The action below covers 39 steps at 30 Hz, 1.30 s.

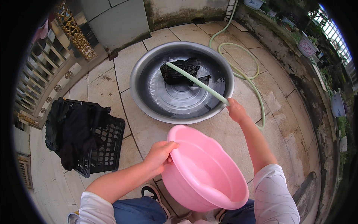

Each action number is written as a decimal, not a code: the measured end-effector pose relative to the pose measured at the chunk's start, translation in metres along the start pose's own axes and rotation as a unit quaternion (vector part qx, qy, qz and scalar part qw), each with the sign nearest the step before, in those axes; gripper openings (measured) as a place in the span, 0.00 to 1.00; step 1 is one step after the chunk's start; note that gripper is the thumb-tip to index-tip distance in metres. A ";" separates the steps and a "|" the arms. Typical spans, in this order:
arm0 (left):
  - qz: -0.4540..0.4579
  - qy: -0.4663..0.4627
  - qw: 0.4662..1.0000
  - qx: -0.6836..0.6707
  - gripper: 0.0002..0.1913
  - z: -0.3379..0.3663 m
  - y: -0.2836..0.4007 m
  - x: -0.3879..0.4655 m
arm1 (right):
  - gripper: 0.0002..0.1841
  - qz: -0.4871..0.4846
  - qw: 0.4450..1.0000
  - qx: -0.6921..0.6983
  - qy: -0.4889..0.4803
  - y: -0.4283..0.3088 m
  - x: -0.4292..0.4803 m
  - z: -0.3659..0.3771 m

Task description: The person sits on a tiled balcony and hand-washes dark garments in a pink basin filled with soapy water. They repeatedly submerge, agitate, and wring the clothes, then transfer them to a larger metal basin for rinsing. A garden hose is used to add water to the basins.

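My left hand grips the rim of a pink plastic basin, which is tilted in front of my legs. My right hand is closed around a pale green hose at the near right rim of a large round metal tub. The hose's end reaches over the tub, above wet black cloth lying in it. Water seems to cover the tub's bottom. Whether water runs from the hose I cannot tell.
On the tiled floor at the left stands a black plastic crate heaped with dark clothes. The hose's coils lie right of the tub. A metal gate is at the left; a low wall with planters runs along the right.
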<state>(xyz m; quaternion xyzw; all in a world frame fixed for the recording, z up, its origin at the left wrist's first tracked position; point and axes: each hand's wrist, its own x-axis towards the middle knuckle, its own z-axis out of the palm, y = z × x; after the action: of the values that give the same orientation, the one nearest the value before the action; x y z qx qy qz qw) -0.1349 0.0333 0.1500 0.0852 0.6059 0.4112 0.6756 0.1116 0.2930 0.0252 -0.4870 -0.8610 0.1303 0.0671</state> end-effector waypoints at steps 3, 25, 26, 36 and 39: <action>0.011 -0.001 0.999 0.033 0.05 0.003 -0.010 -0.010 | 0.19 -0.005 0.999 0.006 -0.035 -0.004 -0.053 -0.055; 0.207 0.044 0.977 0.007 0.05 -0.032 -0.022 -0.053 | 0.27 0.102 0.978 0.057 -0.175 0.052 -0.267 -0.216; 0.210 0.044 0.977 0.010 0.05 -0.030 -0.022 -0.052 | 0.27 0.102 0.977 0.033 -0.187 0.046 -0.266 -0.213; 0.233 0.021 0.964 0.124 0.04 0.029 -0.022 -0.059 | 0.29 0.098 0.986 0.060 -0.122 0.040 -0.264 -0.215; 0.256 0.025 0.947 0.192 0.05 0.049 -0.025 -0.060 | 0.30 0.113 0.985 0.042 -0.121 0.050 -0.269 -0.215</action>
<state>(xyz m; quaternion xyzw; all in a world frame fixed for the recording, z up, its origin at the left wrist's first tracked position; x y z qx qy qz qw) -0.0753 -0.0039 0.1917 0.3551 0.6478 0.4484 0.5032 0.3434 0.1212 0.2196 -0.5585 -0.7960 0.2313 -0.0324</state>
